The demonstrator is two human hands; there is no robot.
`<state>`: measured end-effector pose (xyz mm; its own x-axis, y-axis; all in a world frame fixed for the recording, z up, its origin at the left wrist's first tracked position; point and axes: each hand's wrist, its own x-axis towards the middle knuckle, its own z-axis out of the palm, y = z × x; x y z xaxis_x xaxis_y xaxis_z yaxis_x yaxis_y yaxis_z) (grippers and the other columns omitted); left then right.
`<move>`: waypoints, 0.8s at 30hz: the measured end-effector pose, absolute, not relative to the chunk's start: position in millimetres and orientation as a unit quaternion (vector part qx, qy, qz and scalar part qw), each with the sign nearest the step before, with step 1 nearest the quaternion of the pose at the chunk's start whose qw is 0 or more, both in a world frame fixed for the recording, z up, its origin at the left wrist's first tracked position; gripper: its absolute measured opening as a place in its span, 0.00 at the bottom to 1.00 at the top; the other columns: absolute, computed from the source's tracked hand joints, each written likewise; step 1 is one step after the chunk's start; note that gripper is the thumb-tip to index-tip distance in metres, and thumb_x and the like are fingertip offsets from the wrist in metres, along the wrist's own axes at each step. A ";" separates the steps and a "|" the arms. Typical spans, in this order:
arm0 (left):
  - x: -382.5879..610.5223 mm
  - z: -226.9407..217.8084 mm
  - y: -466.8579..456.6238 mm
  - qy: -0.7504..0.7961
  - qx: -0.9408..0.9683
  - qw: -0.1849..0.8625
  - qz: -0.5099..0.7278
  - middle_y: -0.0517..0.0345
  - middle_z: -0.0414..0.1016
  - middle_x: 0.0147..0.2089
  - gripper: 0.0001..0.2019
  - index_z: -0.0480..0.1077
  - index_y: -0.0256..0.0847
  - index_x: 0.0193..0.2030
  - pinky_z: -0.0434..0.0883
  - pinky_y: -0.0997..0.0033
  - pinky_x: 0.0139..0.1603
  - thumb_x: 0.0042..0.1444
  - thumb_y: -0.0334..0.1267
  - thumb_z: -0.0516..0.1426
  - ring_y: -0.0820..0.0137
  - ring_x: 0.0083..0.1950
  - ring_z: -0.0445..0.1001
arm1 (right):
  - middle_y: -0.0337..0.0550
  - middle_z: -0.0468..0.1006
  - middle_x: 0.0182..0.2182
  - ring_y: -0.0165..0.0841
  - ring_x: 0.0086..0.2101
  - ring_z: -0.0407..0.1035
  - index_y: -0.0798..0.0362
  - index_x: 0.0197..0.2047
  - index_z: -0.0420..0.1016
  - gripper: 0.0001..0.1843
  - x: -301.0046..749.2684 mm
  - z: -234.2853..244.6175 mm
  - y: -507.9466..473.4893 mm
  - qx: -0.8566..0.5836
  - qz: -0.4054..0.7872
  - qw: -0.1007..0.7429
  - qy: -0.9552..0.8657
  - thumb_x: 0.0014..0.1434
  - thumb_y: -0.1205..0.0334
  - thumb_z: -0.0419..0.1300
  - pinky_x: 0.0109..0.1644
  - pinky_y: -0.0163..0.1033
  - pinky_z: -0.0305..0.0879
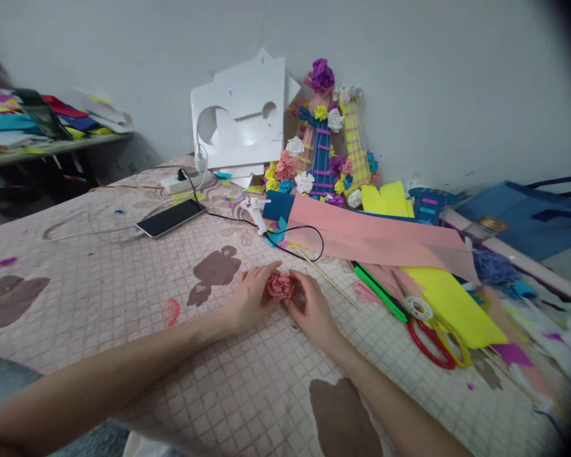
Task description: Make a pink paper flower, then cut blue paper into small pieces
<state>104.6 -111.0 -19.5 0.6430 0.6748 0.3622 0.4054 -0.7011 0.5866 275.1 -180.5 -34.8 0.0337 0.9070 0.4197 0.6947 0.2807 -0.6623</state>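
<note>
Between my two hands, low over the middle of the table, is a pink paper flower [280,286] with ruffled petals. My left hand [255,295] closes round its left side, fingers curled behind it. On the other side my right hand [310,306] grips the flower's edge with thumb and fingertips. Just beyond the hands lies a white glue gun [255,214] with a black cord. A thin wooden stick [330,279] rests right of my right hand. Long pink crepe paper [375,231] stretches across behind it.
Right of my hands lie a green cutter [380,292], scissors with red and yellow handles [433,346], a tape roll [418,308] and yellow paper [461,304]. A phone [171,218] and power strip [185,181] sit left. Paper-flower decorations [321,152] and white boards [240,139] stand against the wall.
</note>
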 end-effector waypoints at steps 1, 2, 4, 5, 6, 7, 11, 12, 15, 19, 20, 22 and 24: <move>104.7 -20.2 -110.9 0.308 0.877 0.230 0.287 0.46 0.69 0.56 0.31 0.52 0.41 0.62 0.62 0.52 0.56 0.51 0.30 0.57 0.57 0.57 0.67 | 0.50 0.69 0.51 0.42 0.52 0.64 0.47 0.59 0.58 0.28 275.2 -35.3 -180.5 -0.587 0.129 0.417 -0.682 0.56 0.68 0.57 0.56 0.55 0.64; 104.8 -20.9 -110.7 0.308 0.879 0.227 0.286 0.45 0.68 0.57 0.32 0.52 0.41 0.62 0.61 0.51 0.56 0.50 0.31 0.57 0.57 0.58 0.66 | 0.50 0.69 0.51 0.42 0.52 0.64 0.47 0.59 0.58 0.28 275.3 -35.7 -180.5 -0.587 0.130 0.417 -0.681 0.56 0.68 0.57 0.56 0.55 0.64; 105.1 -22.1 -110.5 0.311 0.880 0.222 0.282 0.44 0.65 0.59 0.33 0.52 0.41 0.62 0.61 0.50 0.56 0.50 0.32 0.59 0.55 0.59 0.65 | 0.51 0.68 0.51 0.42 0.52 0.64 0.48 0.59 0.58 0.27 275.4 -36.0 -180.5 -0.587 0.132 0.418 -0.681 0.56 0.68 0.57 0.56 0.54 0.64; 105.2 -22.4 -110.4 0.312 0.880 0.223 0.280 0.44 0.64 0.60 0.33 0.52 0.41 0.62 0.61 0.50 0.56 0.49 0.32 0.59 0.55 0.60 0.64 | 0.51 0.68 0.51 0.42 0.52 0.64 0.48 0.59 0.58 0.27 275.4 -35.9 -180.6 -0.587 0.132 0.417 -0.681 0.56 0.68 0.57 0.56 0.54 0.64; 105.4 -22.5 -110.3 0.313 0.879 0.225 0.279 0.44 0.64 0.60 0.33 0.52 0.41 0.62 0.61 0.51 0.56 0.49 0.32 0.59 0.55 0.59 0.64 | 0.51 0.68 0.51 0.42 0.52 0.65 0.49 0.58 0.58 0.27 275.4 -35.6 -180.6 -0.588 0.132 0.416 -0.681 0.56 0.68 0.57 0.56 0.54 0.64; 105.6 -22.4 -110.3 0.314 0.878 0.228 0.279 0.45 0.65 0.59 0.33 0.52 0.41 0.62 0.62 0.51 0.56 0.49 0.31 0.59 0.55 0.59 0.65 | 0.51 0.68 0.51 0.42 0.52 0.65 0.49 0.58 0.58 0.27 275.2 -35.2 -180.7 -0.589 0.132 0.416 -0.680 0.56 0.68 0.57 0.56 0.54 0.64; 106.1 -21.0 -110.2 0.308 0.876 0.234 0.289 0.47 0.69 0.55 0.31 0.52 0.41 0.61 0.62 0.51 0.55 0.50 0.29 0.57 0.56 0.58 0.66 | 0.51 0.68 0.52 0.42 0.52 0.64 0.48 0.59 0.58 0.27 274.7 -33.6 -181.0 -0.589 0.138 0.414 -0.680 0.56 0.68 0.57 0.56 0.54 0.64; 106.2 -20.5 -110.2 0.308 0.875 0.234 0.292 0.47 0.69 0.55 0.31 0.52 0.41 0.61 0.62 0.51 0.55 0.50 0.29 0.57 0.56 0.58 0.66 | 0.51 0.68 0.52 0.42 0.53 0.64 0.48 0.59 0.58 0.27 274.6 -33.4 -181.0 -0.587 0.140 0.415 -0.681 0.56 0.68 0.57 0.57 0.54 0.63; 106.4 -19.7 -110.4 0.314 0.872 0.233 0.293 0.46 0.68 0.56 0.32 0.52 0.42 0.62 0.62 0.52 0.56 0.50 0.30 0.58 0.56 0.58 0.66 | 0.50 0.67 0.52 0.42 0.53 0.63 0.48 0.59 0.58 0.27 275.0 -34.0 -180.9 -0.582 0.140 0.419 -0.683 0.56 0.68 0.57 0.57 0.54 0.63; 106.8 -21.9 -109.9 0.322 0.877 0.224 0.276 0.45 0.64 0.60 0.35 0.52 0.41 0.62 0.60 0.50 0.57 0.47 0.32 0.60 0.54 0.60 0.63 | 0.50 0.68 0.52 0.42 0.53 0.63 0.48 0.59 0.57 0.28 276.2 -35.7 -180.7 -0.583 0.135 0.416 -0.685 0.55 0.70 0.57 0.56 0.54 0.63; 107.0 -22.9 -109.6 0.322 0.878 0.222 0.274 0.45 0.64 0.59 0.35 0.52 0.40 0.62 0.60 0.50 0.57 0.47 0.32 0.60 0.54 0.61 0.62 | 0.50 0.68 0.52 0.42 0.53 0.63 0.49 0.59 0.57 0.29 276.4 -35.9 -180.7 -0.583 0.135 0.415 -0.685 0.55 0.70 0.57 0.57 0.54 0.63; 107.4 -24.8 -108.9 0.323 0.879 0.217 0.275 0.46 0.66 0.57 0.34 0.52 0.41 0.62 0.60 0.52 0.56 0.48 0.31 0.59 0.55 0.59 0.64 | 0.50 0.68 0.52 0.42 0.53 0.63 0.49 0.59 0.58 0.29 276.6 -35.7 -180.6 -0.580 0.137 0.417 -0.686 0.55 0.70 0.57 0.57 0.53 0.63; 107.7 -25.8 -108.4 0.324 0.879 0.215 0.277 0.48 0.69 0.56 0.33 0.52 0.41 0.62 0.61 0.53 0.56 0.49 0.31 0.58 0.57 0.57 0.66 | 0.50 0.68 0.52 0.41 0.53 0.62 0.49 0.59 0.58 0.29 276.5 -34.9 -180.7 -0.580 0.139 0.418 -0.686 0.55 0.70 0.58 0.57 0.52 0.63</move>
<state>107.7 -108.4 -25.8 0.6369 0.6885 0.3469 0.4507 -0.6976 0.5569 276.5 -180.7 -34.9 0.0215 0.9110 0.4119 0.6786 0.2893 -0.6751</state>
